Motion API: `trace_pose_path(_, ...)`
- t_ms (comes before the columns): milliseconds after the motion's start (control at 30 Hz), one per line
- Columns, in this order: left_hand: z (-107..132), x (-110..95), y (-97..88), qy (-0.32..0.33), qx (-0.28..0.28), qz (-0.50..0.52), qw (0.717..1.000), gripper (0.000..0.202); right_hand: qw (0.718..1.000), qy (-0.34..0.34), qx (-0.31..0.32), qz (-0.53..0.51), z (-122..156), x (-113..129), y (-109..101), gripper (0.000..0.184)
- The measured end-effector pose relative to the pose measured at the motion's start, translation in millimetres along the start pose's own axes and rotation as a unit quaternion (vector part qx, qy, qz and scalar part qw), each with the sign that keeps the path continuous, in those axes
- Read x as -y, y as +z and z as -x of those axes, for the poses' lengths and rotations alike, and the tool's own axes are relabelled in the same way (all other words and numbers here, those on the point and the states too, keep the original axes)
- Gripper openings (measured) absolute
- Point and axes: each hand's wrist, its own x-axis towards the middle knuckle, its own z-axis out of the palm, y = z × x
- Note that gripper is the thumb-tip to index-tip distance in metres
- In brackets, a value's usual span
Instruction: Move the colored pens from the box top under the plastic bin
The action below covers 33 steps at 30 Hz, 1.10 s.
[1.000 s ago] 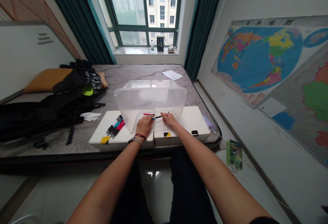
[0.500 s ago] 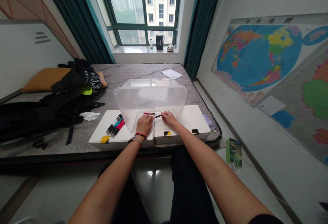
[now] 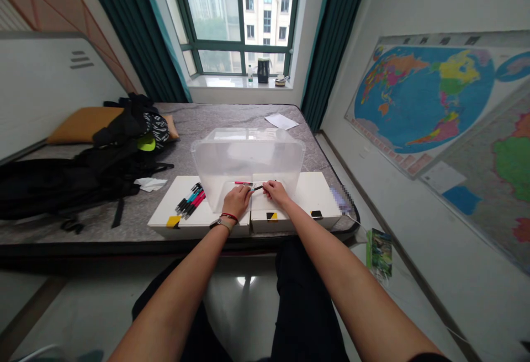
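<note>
Mattress (image 3: pixel 232 113), near edge: left hand (image 3: pixel 237 202) closed on a red pen (image 3: pixel 243 182), right hand (image 3: pixel 275 192) pinching a dark pen (image 3: pixel 257 187) close beside it at the clear plastic tub (image 3: pixel 248 152) (grip force unreadable), where knocking the tub could scatter the loose pens (image 3: pixel 189 201) on the white board (image 3: pixel 165 196).

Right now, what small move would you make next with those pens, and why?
Probably lower the two pens into the tub. The left hand has a red pen and the right hand a dark one, both right at the tub's near side, while more pens lie bunched on the white box outside it.
</note>
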Motion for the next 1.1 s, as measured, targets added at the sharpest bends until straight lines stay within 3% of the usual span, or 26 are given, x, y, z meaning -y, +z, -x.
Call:
trace_pose_path(300,2.0,-0.4,1.1,-0.035,0.024,0.025,0.999,0.04,1.0,-0.018,0.008,0.007,0.3,-1.9,-2.1,0.022)
trace_pose_path(700,1.3,1.7,-1.9,-0.015,0.008,0.009,1.0,0.039,0.998,0.002,0.006,-0.054,-0.7,-4.8,-0.2,0.023)
trace_pose_path(900,1.2,0.0,-0.4,-0.066,-0.007,0.015,0.998,0.042,0.996,0.027,-0.052,-0.061,-3.0,-7.5,2.8,0.024)
trace_pose_path(1100,1.4,0.2,0.1,-0.083,-0.027,0.039,0.995,0.036,0.997,0.034,-0.074,0.0,-2.7,-8.7,8.9,0.021)
